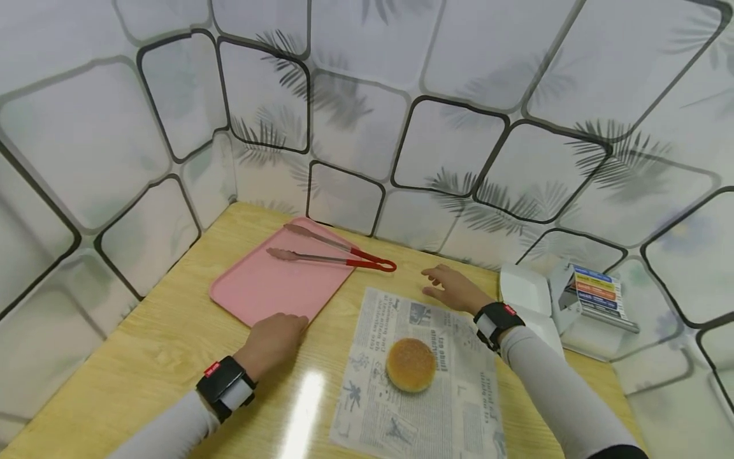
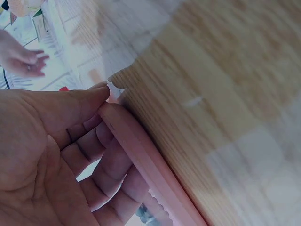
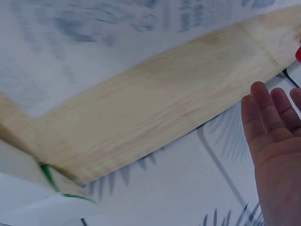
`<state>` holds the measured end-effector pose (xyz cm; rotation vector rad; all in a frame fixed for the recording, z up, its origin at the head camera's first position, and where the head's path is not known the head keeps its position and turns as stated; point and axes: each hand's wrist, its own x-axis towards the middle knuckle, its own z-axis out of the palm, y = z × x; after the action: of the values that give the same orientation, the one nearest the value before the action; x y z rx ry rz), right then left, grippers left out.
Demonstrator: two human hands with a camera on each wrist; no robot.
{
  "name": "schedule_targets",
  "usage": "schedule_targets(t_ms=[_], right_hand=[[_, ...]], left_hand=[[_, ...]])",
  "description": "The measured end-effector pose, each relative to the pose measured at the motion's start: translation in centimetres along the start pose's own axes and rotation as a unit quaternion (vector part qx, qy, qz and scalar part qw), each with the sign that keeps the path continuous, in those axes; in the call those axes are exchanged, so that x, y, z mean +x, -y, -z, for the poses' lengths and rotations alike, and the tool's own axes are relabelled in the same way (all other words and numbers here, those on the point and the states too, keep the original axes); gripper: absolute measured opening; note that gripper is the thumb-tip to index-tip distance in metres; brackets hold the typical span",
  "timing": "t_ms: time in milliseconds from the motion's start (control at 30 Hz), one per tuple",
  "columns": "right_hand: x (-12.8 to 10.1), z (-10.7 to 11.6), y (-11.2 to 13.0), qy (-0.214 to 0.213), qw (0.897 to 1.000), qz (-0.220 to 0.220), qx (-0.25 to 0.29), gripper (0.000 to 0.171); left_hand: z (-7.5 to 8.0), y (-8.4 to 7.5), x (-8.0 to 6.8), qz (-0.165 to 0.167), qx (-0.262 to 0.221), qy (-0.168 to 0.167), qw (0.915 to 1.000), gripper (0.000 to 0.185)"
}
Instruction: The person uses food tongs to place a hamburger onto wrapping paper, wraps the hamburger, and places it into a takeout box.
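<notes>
My left hand pinches the near right edge of a pink tray; in the left wrist view the thumb lies along the rim with the fingers bent on the other side. On the tray lie tongs with red handles, their loop end jutting past its right edge. My right hand hovers over the table beyond the printed paper sheet, holding nothing; its fingers look loosely extended in the right wrist view. A round browned bun rests on the paper.
At the right stands an open white takeout box, beside a box with coloured label stripes. Patterned wall covering rises behind the wooden table and along its sides.
</notes>
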<state>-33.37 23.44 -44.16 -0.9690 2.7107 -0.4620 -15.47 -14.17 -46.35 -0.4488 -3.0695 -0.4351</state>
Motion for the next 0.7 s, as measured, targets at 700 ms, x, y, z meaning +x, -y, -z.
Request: schedule_targets(t_ms=[700], right_hand=[[-11.7,-2.1,0.6,0.077,0.99,-0.118,-0.017,0.064]], left_hand=[[0.3,-3.5,-0.3,-0.112,0.12,-0.048,0.9852,0.033]])
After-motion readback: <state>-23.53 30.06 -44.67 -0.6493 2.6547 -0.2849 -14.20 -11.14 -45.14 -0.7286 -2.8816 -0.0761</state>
